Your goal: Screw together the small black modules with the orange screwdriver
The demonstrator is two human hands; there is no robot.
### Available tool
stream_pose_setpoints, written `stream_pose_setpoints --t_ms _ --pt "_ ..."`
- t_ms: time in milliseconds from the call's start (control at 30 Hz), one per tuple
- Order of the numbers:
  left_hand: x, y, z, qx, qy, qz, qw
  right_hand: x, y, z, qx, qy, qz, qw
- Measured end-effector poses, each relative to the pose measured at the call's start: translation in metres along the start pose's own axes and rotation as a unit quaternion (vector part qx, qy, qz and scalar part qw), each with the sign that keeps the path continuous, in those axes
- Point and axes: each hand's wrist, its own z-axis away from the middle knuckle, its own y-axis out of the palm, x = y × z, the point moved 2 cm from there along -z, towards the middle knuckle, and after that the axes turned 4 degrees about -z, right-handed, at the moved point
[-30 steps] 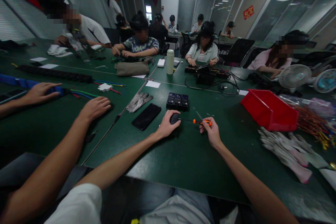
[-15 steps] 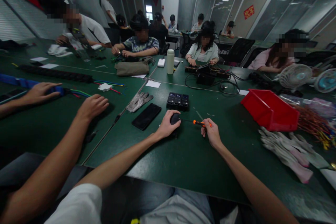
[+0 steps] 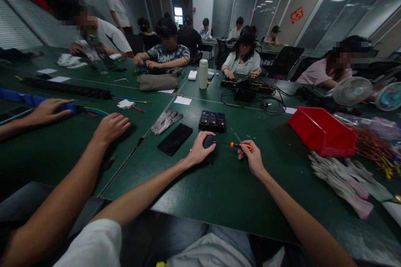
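Observation:
My left hand [image 3: 201, 148] grips a small dark block [image 3: 208, 141] at the middle of the green table, fingers curled over its far and near sides. In my right hand [image 3: 251, 157] is a screwdriver [image 3: 237, 145] with an orange and black handle, pinched between thumb and fingers. Its thin shaft points left, toward the block; whether the tip touches it I cannot tell. Just beyond the block sits a black case with three sections [image 3: 212, 120]. A black phone [image 3: 175, 139] lies left of my left hand, with a pale work glove [image 3: 166, 121] behind it.
On the right are a red bin [image 3: 322, 131], more work gloves [image 3: 341, 181] and bundled wires [image 3: 376, 146]. A co-worker's arms [image 3: 105, 131] rest on the table at left. A pale green bottle [image 3: 203, 74] and a desk fan [image 3: 352, 91] stand farther back.
My right fingers have shifted slightly on the screwdriver's handle, and more of its orange end shows. My left hand and the block stay in place.

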Motion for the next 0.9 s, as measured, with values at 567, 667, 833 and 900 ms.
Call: stream_pose_setpoints --t_ms 567,667,833,900 --pt "-0.0031 -0.0008 0.0 -0.002 0.009 -0.009 1.0 0.0051 0.0023 0.0025 -0.015 0.003 0.001 1.0" --pt "-0.0022 -0.0003 0.0 -0.003 0.01 -0.012 1.0 0.0045 0.0012 0.0027 -0.019 -0.006 -0.004 1.0" --pt "-0.0021 -0.0002 0.0 -0.001 0.009 -0.006 1.0 0.0046 0.0012 0.0027 -0.018 -0.017 0.011 1.0" --pt "-0.0027 -0.0006 0.0 -0.001 0.008 -0.005 1.0 0.0053 0.0019 0.0025 -0.017 -0.018 0.014 1.0"
